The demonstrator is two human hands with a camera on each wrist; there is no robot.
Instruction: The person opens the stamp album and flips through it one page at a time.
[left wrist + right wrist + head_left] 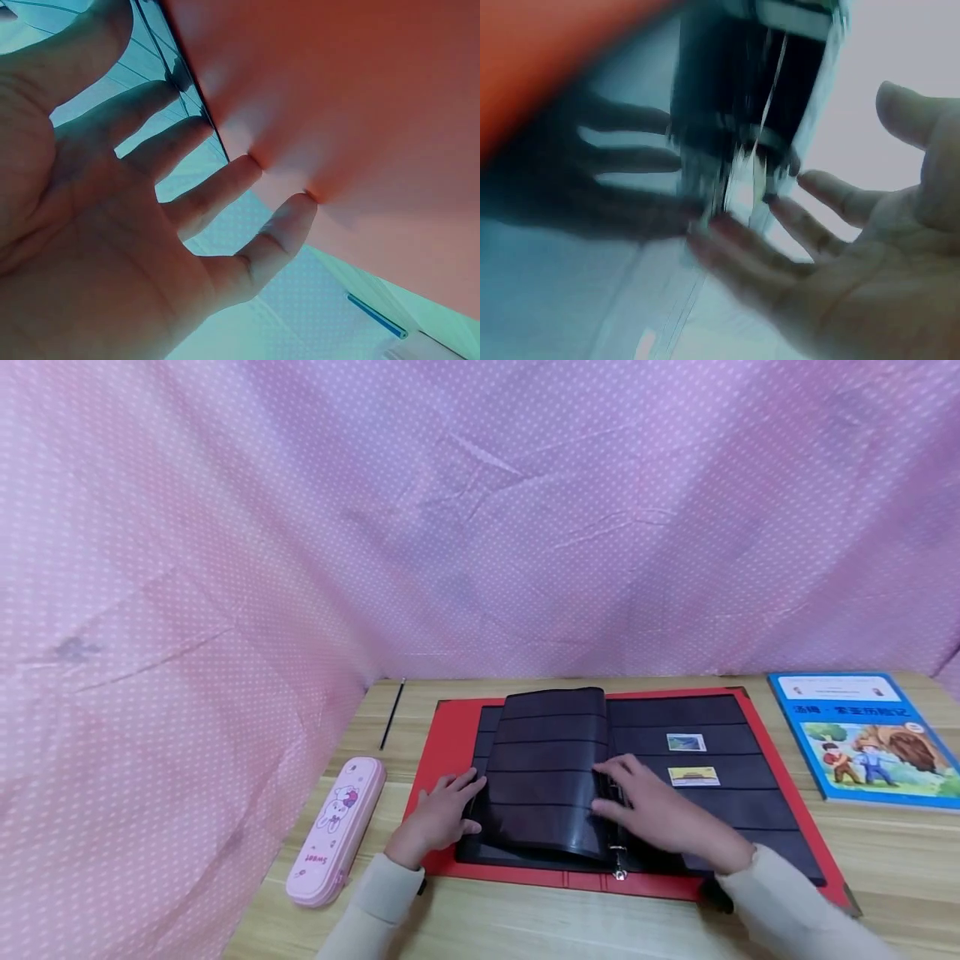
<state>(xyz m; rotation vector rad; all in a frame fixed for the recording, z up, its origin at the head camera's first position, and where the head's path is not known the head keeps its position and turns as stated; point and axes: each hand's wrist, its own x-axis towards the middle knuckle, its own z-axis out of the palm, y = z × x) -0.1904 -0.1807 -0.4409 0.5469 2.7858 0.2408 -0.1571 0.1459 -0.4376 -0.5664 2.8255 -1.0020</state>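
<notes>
A red ring-bound stamp album [452, 735] lies spread on the table, its black pocket pages showing. On the left half a loose black page [551, 752] bows up slightly near the binding. My left hand [438, 818] lies at the album's left side, fingers spread; in the left wrist view some fingertips [304, 206] touch the red cover. Close to the binder rings [618, 862], my right hand [660, 810] has its fingers extended over the inner edge of the loose page. A greenish-blue stamp [686, 742] and a yellow stamp [693, 777] sit in the right page's pockets.
Left of the album are a pink pencil case [337, 831] and a dark pencil [392, 714]. A blue-bordered picture book [870, 739] lies at the right. Behind the wooden table [517, 922] hangs a pink dotted cloth [480, 543].
</notes>
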